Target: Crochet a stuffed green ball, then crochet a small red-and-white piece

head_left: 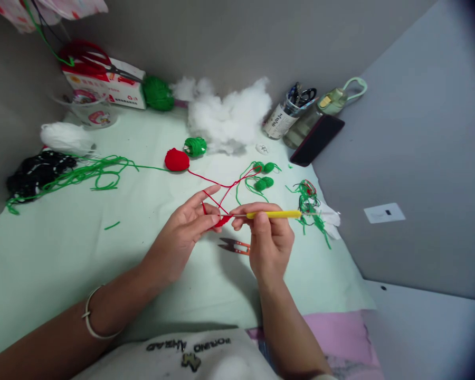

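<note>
My left hand (186,227) pinches a small red crocheted piece (223,221), with red yarn (211,197) running over its raised index finger. In my right hand (271,237) is a crochet hook with a yellow handle (279,215), held level; its metal shaft points left and meets the red piece between both hands. From there the red yarn leads across the table to a red ball (177,159). Orange-handled snips (234,245) lie just below the hands, partly hidden by my right hand.
White stuffing (229,116), a small green yarn ball (195,146) and little green crocheted pieces (264,183) lie beyond the hands. Yarn scraps (309,200), a phone (317,140) and a pen cup (281,119) are right; black yarn (39,174) and red scissors (89,58) left.
</note>
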Action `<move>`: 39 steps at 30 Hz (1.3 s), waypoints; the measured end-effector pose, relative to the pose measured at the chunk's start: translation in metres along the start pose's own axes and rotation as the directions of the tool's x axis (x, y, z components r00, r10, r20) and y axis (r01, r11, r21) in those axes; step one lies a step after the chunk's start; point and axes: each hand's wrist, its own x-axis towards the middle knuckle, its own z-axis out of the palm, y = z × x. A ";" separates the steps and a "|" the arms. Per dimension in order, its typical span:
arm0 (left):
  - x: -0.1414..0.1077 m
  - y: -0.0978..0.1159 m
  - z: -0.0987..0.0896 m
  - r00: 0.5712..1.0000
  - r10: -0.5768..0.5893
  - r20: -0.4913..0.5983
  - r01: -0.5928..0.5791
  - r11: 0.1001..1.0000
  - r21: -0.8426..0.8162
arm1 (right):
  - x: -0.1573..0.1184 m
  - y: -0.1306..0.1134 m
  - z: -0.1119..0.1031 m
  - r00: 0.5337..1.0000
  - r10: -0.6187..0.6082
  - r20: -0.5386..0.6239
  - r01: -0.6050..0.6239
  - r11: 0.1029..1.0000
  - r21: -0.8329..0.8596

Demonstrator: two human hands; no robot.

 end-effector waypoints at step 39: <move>-0.003 0.000 -0.001 0.997 -0.037 0.072 0.045 0.993 -0.108 | 0.001 -0.001 0.002 0.995 -0.092 0.032 0.096 0.989 -0.116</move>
